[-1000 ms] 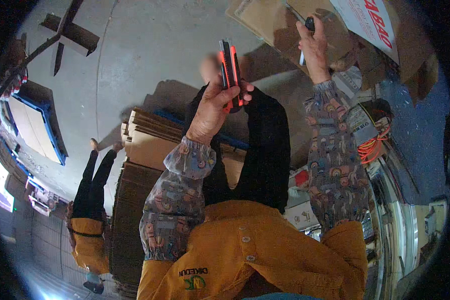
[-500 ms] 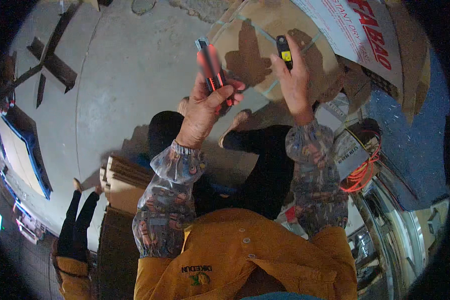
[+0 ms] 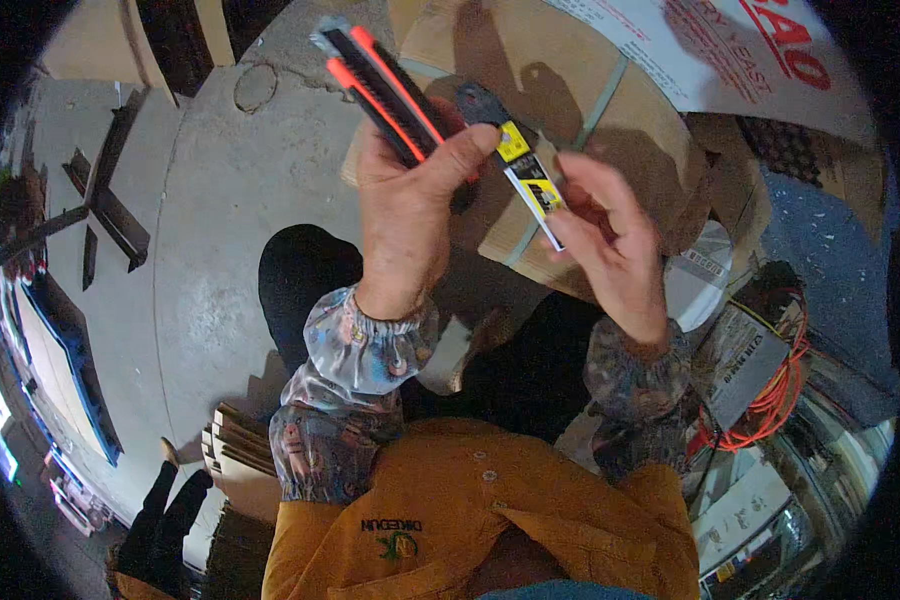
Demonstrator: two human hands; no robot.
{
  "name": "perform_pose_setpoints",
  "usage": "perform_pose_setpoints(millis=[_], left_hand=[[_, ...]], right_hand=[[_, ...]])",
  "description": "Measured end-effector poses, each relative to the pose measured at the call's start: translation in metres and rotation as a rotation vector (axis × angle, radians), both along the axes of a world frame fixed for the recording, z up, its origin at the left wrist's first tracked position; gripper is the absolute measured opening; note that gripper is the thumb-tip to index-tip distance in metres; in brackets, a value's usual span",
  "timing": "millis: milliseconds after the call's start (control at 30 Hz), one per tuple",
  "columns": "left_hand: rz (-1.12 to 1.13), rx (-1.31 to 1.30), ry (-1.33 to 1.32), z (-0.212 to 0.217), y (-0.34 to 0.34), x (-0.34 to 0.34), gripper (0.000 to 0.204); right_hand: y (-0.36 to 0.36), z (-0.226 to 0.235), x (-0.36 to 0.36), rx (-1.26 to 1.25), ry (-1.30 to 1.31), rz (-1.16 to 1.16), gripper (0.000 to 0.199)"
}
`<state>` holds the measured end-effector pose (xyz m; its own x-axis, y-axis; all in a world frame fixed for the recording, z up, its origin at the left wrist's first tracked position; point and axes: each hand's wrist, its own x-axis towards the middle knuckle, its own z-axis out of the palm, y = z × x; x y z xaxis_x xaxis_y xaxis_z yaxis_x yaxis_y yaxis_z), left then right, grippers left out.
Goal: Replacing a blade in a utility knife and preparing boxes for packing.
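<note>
My left hand [image 3: 405, 215] is wrapped round a black utility knife [image 3: 385, 95] with red edges, its tip pointing up and left. The left thumb also presses on the upper part of a slim black case [image 3: 530, 180] with yellow and white labelling and a hole in its black end. My right hand [image 3: 615, 240] is closed about the lower part of that case, thumb on one side and fingers on the other. Both hands are above a brown cardboard box [image 3: 610, 150] with pale green strapping.
A white printed carton [image 3: 710, 45] lies at the far right. Orange cable [image 3: 775, 400] is coiled beside a grey box [image 3: 738, 360] at right. Stacked cardboard [image 3: 240, 445] stands at lower left, near another person's legs [image 3: 160, 515]. Dark metal bars [image 3: 120, 210] rest on the floor.
My hands have come together. The case has moved left and tilted, and the left thumb now touches it. The utility knife has tilted further left, and the view has shifted.
</note>
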<state>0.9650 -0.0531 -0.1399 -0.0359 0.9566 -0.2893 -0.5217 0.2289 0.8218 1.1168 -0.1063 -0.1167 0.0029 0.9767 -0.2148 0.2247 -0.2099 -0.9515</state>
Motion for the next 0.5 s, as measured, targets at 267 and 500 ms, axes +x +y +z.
perform_pose_setpoints(millis=[267, 500], left_hand=[[-0.174, -0.047, -0.070, 0.001, -0.031, 0.022, 0.028], [-0.419, -0.013, 0.041, 0.002, -0.042, -0.003, 0.025]], right_hand=[[-0.033, -0.019, -0.015, -0.043, 0.343, -0.229, 0.021], [0.013, -0.008, 0.000, 0.032, 0.327, -0.280, 0.030]])
